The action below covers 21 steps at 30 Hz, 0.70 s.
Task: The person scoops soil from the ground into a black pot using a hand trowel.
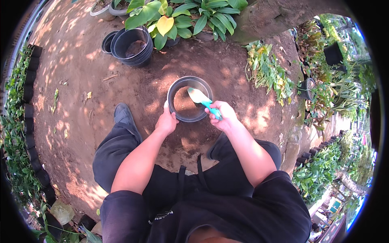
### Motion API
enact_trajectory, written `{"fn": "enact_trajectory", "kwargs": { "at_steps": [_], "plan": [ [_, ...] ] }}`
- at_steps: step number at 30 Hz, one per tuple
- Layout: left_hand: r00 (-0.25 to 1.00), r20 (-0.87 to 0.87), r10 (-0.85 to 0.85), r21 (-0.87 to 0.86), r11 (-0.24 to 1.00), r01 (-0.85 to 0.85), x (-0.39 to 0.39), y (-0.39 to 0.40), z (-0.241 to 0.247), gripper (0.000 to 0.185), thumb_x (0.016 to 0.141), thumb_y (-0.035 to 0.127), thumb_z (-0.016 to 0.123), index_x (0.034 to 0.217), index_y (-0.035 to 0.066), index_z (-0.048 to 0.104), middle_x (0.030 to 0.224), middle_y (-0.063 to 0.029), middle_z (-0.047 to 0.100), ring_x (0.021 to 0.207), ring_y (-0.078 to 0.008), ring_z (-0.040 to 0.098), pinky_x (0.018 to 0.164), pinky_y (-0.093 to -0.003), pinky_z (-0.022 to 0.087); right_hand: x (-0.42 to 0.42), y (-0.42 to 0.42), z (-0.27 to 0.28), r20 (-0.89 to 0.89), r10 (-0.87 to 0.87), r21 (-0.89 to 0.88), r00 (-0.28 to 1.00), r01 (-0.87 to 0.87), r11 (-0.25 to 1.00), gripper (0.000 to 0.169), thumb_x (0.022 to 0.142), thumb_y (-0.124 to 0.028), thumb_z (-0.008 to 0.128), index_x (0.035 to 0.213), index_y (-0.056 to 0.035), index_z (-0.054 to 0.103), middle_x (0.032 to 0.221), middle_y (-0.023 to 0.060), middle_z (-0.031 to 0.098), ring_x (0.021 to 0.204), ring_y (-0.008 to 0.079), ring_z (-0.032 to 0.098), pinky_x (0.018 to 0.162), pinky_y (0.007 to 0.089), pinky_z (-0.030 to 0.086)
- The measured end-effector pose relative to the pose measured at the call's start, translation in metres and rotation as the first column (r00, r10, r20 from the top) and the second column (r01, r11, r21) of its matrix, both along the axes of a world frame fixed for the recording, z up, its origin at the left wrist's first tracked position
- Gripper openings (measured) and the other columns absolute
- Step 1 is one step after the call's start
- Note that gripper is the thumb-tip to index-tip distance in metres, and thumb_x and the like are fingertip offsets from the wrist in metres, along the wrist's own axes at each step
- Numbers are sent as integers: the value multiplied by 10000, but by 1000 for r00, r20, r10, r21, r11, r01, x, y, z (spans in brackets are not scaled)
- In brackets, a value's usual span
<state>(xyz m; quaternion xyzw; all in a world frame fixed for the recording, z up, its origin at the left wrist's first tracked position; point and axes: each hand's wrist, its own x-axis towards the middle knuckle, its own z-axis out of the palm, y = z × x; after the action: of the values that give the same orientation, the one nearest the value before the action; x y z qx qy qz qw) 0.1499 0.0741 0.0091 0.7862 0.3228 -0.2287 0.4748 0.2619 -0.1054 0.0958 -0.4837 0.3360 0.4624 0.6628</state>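
A round black plastic plant pot [208, 87] stands between my feet, with brown soil [184, 102] inside. My left hand [167, 121] grips the pot's left rim, thumb near the front wall and the other fingers mostly out of sight. At the pot's right side, my right hand [221, 115] is closed around the teal handle of a hand trowel [197, 95]. The trowel's pale blade, greenish at its tip, reaches over the rim and points up and left above the soil. Whether the blade touches the soil I cannot tell.
A stack of black plastic pots [146, 54], soil in the top one, stands at the upper left on bare ground [76, 121]. Leafy plants [182, 24] and a tree trunk [267, 18] lie beyond. A heap of cut vines [269, 71] is at the right. My shoe [124, 114] rests left.
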Motion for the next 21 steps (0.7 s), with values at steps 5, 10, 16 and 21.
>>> {"fn": "enact_trajectory", "kwargs": {
  "at_steps": [5, 10, 16, 21],
  "plan": [
    [998, 62, 9, 122, 992, -17, -7, 0, -27, 498, 919, 102, 354, 1348, 155, 107, 829, -111, 620, 664, -205, 602, 592, -343, 496, -16, 5, 6, 38, -6, 30, 999, 5, 1000, 233, 757, -88, 488, 977, -9, 484, 741, 99, 581, 512, 126, 460, 412, 236, 341],
    [995, -91, 37, -15, 999, -38, 6, -3, -2, 530, 906, 223, 381, 1356, 196, 101, 1163, -194, 515, 1084, -335, 502, 895, -453, 384, -24, -3, -7, 51, 12, -14, 999, -12, 1000, 237, 809, -112, 473, 1026, -17, 484, 781, 103, 604, 515, 116, 462, 421, 230, 359],
    [993, -112, -25, 124, 992, 39, 8, -7, 15, 563, 898, 270, 404, 1377, 175, 123, 1201, -170, 501, 1114, -310, 490, 927, -432, 378, -23, -7, 28, 65, -19, 42, 998, 16, 999, 186, 839, -138, 474, 993, -36, 492, 759, 73, 593, 519, 81, 463, 422, 210, 349],
    [992, -123, -1, 206, 978, 27, 2, -6, 31, 655, 877, 343, 426, 1398, 159, 76, 1188, -155, 520, 1113, -290, 497, 942, -440, 353, -17, 6, 0, 118, -33, 15, 992, 31, 999, 190, 838, -155, 479, 983, -33, 497, 728, 76, 591, 496, 89, 457, 404, 220, 337]
  ]
}}
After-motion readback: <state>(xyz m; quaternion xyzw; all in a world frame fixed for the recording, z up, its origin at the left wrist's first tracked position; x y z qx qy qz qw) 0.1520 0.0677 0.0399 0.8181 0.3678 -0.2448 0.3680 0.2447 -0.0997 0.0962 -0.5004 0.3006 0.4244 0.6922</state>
